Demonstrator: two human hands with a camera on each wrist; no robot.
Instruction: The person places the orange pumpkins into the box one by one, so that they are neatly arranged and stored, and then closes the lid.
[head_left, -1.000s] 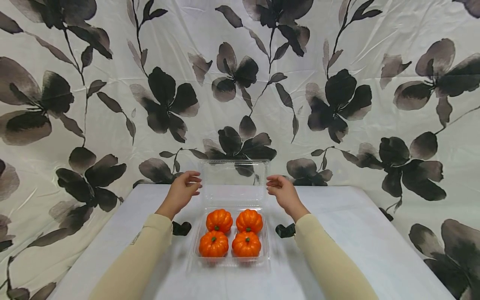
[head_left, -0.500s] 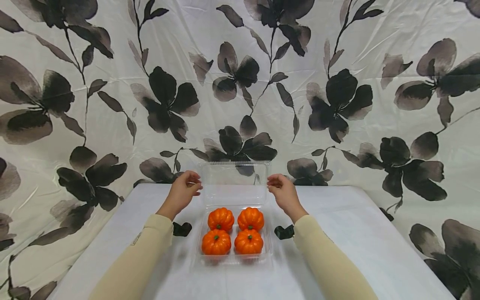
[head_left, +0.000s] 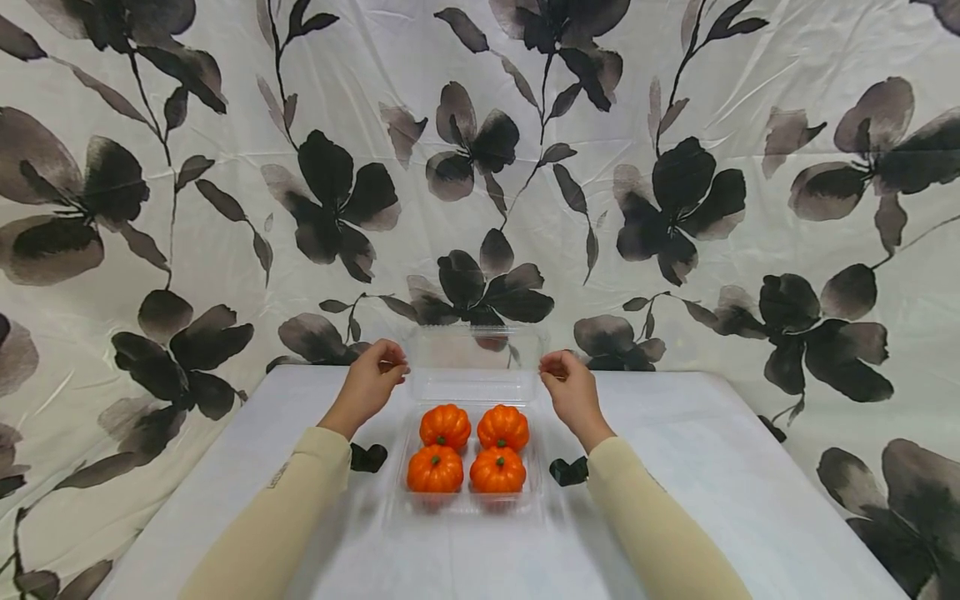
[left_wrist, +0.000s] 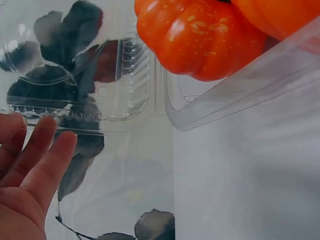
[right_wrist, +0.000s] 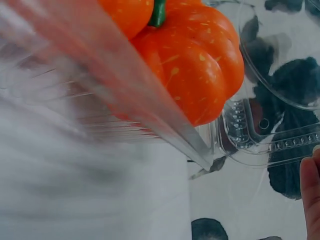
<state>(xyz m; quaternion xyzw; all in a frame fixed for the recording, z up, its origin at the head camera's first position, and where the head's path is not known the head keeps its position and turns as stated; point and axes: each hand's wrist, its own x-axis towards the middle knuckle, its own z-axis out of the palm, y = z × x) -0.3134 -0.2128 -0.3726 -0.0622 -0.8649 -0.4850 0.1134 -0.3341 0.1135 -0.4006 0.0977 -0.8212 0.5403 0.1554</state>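
Note:
A clear plastic clamshell box (head_left: 535, 467) stands on the table with its hinged lid (head_left: 480, 387) raised at the back. Several small orange toy pumpkins (head_left: 435, 469) with green stems sit in its base in two rows. At the lid's left edge, my left hand (head_left: 367, 385) pinches it between thumb and fingers; in the left wrist view the other fingertips (left_wrist: 67, 140) lie along the ridged rim. My right hand (head_left: 572, 390) pinches the lid's right edge. The right wrist view shows only a finger (right_wrist: 311, 185) of it beside the rim.
A white-covered table (head_left: 660, 467) carries the box. Dark wrist devices (head_left: 367, 457) show beside both cuffs. Behind the table hangs a pale cloth (head_left: 570, 250) printed with dark flowers.
The box and pumpkins have shifted slightly away from me and to the right. The lid leans further back, and both hands' fingers have closed in on its edges.

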